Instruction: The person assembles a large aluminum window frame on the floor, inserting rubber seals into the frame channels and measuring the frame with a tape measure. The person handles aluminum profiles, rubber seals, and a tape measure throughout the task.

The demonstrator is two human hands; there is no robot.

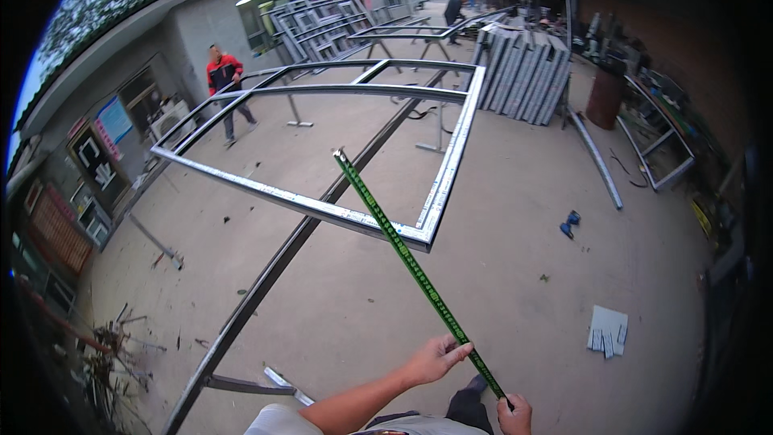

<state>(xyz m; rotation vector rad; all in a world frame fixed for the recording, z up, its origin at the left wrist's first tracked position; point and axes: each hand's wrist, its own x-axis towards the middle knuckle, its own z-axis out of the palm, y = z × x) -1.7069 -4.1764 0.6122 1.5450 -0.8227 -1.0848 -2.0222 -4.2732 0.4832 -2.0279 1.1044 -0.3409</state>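
Note:
A green tape measure (407, 256) is drawn out in a long slant, its metal end tip in the air over the opening of a metal window frame (266, 191). Its blade passes across the frame's near right corner; whether it touches there I cannot tell. My left hand (439, 358) pinches the blade partway down between thumb and fingers. Lower right, my right hand (515, 415) is closed around the bottom end of the tape, where any case is hidden by the fingers. The frame, silvery with printed film and inner bars, rests on a long dark beam (274, 270).
A person in a red and black jacket (224, 72) stands beyond the frame's left side, another (456, 10) farther back. Stacked metal profiles (523, 72) stand at the far right. On the floor lie a blue cordless drill (570, 224) and white sheet pieces (608, 330); metal stands (157, 242) sit left.

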